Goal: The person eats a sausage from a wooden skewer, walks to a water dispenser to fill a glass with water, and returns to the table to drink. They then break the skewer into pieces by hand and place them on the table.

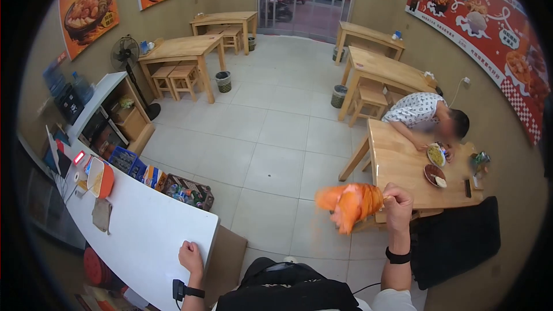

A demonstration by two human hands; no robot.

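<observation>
Probably a small eatery — wooden tables, food posters.

head cam | fisheye, high, looking forward-down | hands near, dining room beyond

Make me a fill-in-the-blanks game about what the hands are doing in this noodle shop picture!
1. The right hand holds up a cloth whose colour is ____.
2. The left hand rests on the edge of the ____ counter.
3. A person in a patterned shirt leans over a wooden ____ with bowls on it.
4. Both of the wearer's wrists carry a black ____.

Missing words: orange; white; table; band
</observation>
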